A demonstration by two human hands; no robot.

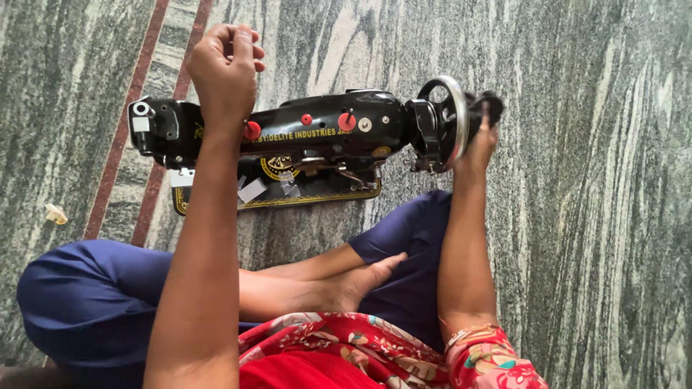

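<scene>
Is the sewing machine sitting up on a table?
No. The black sewing machine rests on the grey streaked stone floor, right in front of the seated person's crossed legs.

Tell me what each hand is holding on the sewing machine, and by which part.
The right hand grips the sewing machine at its handwheel. The left hand is closed above the machine's arm; whether it pinches anything cannot be told.
</scene>
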